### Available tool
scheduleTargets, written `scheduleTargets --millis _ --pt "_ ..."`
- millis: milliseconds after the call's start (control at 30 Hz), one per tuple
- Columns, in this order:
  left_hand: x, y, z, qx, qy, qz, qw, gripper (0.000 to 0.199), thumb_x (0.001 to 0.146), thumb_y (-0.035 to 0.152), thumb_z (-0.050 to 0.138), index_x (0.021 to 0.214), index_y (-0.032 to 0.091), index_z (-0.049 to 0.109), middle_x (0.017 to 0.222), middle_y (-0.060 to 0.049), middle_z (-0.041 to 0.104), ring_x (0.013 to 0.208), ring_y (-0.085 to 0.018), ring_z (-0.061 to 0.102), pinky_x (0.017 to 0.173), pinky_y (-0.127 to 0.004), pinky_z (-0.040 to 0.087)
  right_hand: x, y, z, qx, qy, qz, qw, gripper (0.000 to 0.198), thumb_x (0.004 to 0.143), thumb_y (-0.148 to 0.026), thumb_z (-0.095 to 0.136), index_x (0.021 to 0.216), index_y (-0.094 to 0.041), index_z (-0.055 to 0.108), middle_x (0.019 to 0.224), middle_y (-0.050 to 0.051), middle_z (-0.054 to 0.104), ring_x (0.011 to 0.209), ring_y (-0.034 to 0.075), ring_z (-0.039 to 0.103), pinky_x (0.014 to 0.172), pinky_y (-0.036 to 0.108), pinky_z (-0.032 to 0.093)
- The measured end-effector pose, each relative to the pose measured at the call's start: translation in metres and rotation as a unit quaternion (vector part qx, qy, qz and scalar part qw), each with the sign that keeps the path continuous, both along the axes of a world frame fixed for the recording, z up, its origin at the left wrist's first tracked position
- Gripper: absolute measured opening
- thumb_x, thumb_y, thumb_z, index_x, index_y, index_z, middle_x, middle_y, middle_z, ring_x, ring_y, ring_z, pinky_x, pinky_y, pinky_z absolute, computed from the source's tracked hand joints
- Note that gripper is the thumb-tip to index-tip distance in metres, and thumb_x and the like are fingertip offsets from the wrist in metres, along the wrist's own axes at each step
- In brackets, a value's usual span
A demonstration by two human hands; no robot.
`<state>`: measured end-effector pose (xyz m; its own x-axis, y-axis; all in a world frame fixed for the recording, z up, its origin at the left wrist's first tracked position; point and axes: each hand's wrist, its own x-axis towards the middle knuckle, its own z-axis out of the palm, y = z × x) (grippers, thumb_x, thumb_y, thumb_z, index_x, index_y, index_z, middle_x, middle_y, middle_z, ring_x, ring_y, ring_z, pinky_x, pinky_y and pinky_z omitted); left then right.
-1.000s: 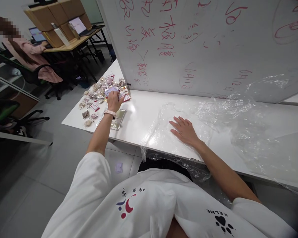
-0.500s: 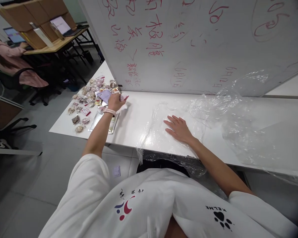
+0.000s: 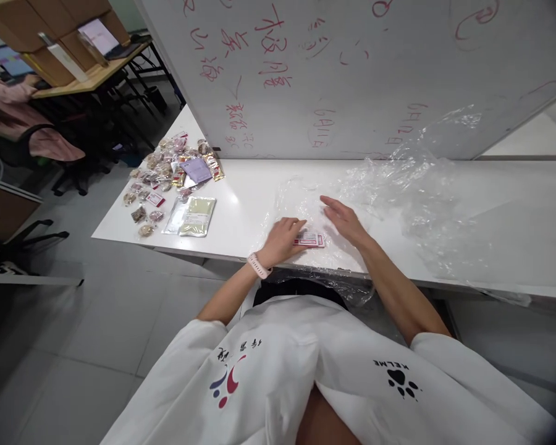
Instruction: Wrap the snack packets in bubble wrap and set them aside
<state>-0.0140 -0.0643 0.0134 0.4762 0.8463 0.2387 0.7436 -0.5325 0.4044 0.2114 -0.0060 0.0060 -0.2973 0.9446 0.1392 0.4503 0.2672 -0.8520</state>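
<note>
My left hand (image 3: pixel 282 241) is closed on a small flat white packet with a red border (image 3: pixel 311 240), low over the near part of the plastic. Its palm and some of the fingertips are hidden. Just to the right, my right hand (image 3: pixel 343 221) holds nothing, its fingers stretched out and pointing left. Beneath both hands lies a sheet of clear crinkled plastic film (image 3: pixel 290 194), spread on the white table (image 3: pixel 243 216) and hanging over the front edge.
At the table's left end lies a pile of small wrapped packets (image 3: pixel 160 167), with a purple packet (image 3: pixel 197 170) and a green-and-silver pouch (image 3: pixel 197 216). More bunched film (image 3: pixel 426 204) covers the right. A whiteboard (image 3: pixel 278 117) stands behind. A person in pink (image 3: pixel 50 136) sits far left.
My left hand has moved right from the pile to the film, bringing the red-bordered packet. My right hand has lifted off the film slightly. The view has shifted a little.
</note>
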Motion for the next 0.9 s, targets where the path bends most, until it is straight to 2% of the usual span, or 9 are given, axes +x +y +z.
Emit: scheduleTargets --millis 100,167,233,300,400,467,600,700,900 --pt "-0.044 -0.039 0.008 0.036 -0.156 0.171 0.972 0.037 0.089 0.041 0.064 0.122 0.024 0.059 0.124 -0.010 0.063 0.119 -0.028 0.056 0.100 -0.047 0.047 0.045 -0.052 0.027 0.028 0.026 -0.125 0.991 0.042 0.092 -0.061 0.052 0.109 -0.029 0.074 0.117 0.006 0.072 0.110 0.028 0.066 0.096 0.050 0.054" --pt "-0.073 -0.074 0.003 0.024 -0.251 0.339 0.907 0.028 0.092 0.047 0.058 0.106 0.024 0.063 0.106 -0.008 0.067 0.104 -0.025 0.063 0.092 -0.043 0.051 0.080 -0.096 0.030 -0.013 0.012 -0.238 0.971 0.043 0.090 -0.065 0.052 0.082 -0.030 0.075 0.090 0.006 0.075 0.083 0.028 0.072 0.081 0.050 0.060" --pt "-0.091 -0.108 -0.011 -0.082 -0.328 0.424 0.840 0.036 0.091 0.056 0.054 0.098 0.023 0.066 0.098 -0.007 0.069 0.097 -0.024 0.065 0.084 -0.039 0.053 0.109 -0.137 0.015 -0.105 -0.035 -0.323 0.940 0.049 0.087 -0.070 0.052 0.066 -0.029 0.072 0.077 0.009 0.073 0.066 0.029 0.070 0.071 0.052 0.059" --pt "-0.095 -0.132 -0.028 -0.259 -0.397 0.414 0.777 0.050 0.086 0.066 0.054 0.103 0.021 0.068 0.101 -0.009 0.072 0.096 -0.025 0.067 0.080 -0.038 0.055 0.121 -0.167 -0.010 -0.219 -0.026 -0.315 0.923 0.061 0.086 -0.076 0.044 0.061 -0.028 0.071 0.074 0.013 0.073 0.065 0.032 0.071 0.063 0.051 0.059" --pt "-0.079 -0.140 -0.039 -0.453 -0.443 0.303 0.712 0.060 0.080 0.067 0.062 0.117 0.020 0.068 0.112 -0.013 0.073 0.101 -0.027 0.068 0.081 -0.039 0.056 0.107 -0.183 -0.046 -0.315 0.073 -0.181 0.929 0.058 0.084 -0.078 0.048 0.088 -0.028 0.078 0.100 0.013 0.076 0.090 0.033 0.073 0.069 0.047 0.062" --pt "-0.066 -0.128 -0.029 -0.490 -0.432 0.232 0.721 0.051 0.081 0.060 0.065 0.109 0.018 0.072 0.109 -0.014 0.074 0.095 -0.026 0.070 0.078 -0.037 0.055 0.088 -0.178 -0.057 -0.317 0.125 -0.086 0.936 0.052 0.082 -0.072 0.059 0.103 -0.028 0.076 0.113 0.011 0.073 0.102 0.031 0.070 0.075 0.044 0.062" --pt "-0.053 -0.085 0.011 -0.452 -0.456 0.136 0.755 0.042 0.087 0.053 0.058 0.076 0.015 0.073 0.092 -0.014 0.076 0.081 -0.024 0.071 0.073 -0.038 0.056 0.067 -0.145 -0.037 -0.281 0.189 0.014 0.941 0.040 0.086 -0.060 0.062 0.084 -0.022 0.073 0.102 0.010 0.074 0.086 0.024 0.071 0.064 0.035 0.060" --pt "-0.047 -0.046 0.031 -0.360 -0.530 0.145 0.754 0.044 0.091 0.055 0.050 0.090 0.018 0.072 0.102 -0.012 0.075 0.095 -0.026 0.072 0.085 -0.044 0.058 0.061 -0.106 -0.008 -0.204 0.251 0.012 0.946 0.039 0.092 -0.058 0.055 0.082 -0.022 0.068 0.104 0.010 0.073 0.089 0.024 0.071 0.070 0.038 0.060" --pt "-0.019 0.010 0.001 -0.301 -0.519 0.113 0.792 0.051 0.097 0.057 0.041 0.127 0.020 0.059 0.134 -0.014 0.063 0.123 -0.026 0.061 0.104 -0.047 0.050 0.030 -0.041 -0.003 -0.072 0.141 0.018 0.987 0.051 0.098 -0.061 0.038 0.135 -0.031 0.055 0.146 0.006 0.054 0.134 0.025 0.052 0.107 0.048 0.047"
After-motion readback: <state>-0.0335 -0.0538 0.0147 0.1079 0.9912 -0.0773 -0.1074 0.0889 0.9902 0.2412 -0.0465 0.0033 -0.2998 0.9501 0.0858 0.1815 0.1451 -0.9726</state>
